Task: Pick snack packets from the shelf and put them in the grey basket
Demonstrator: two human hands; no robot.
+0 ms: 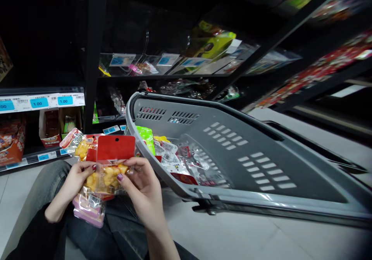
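Note:
My left hand (74,184) is closed on several clear snack packets (82,148) with yellow pieces inside, fanned out above my lap. Below them hangs a packet with pink-purple contents (88,211). My right hand (143,188) pinches the front snack packet (112,174), which has a red header with a small hang hole and yellow pieces behind clear film. This front packet overlaps the ones in my left hand. Just right of my hands stands a grey shopping basket (232,136), holding a bright green packet (146,138) and several clear and white packets (186,159).
Black shelves (95,50) rise ahead, with blue price labels (39,103) along their edges. Low on the left are a red-orange box of packets (11,145) and a small open carton (50,126). A yellow-green bag (213,45) lies in an upper bin. Pale floor tiles (232,233) show below the basket.

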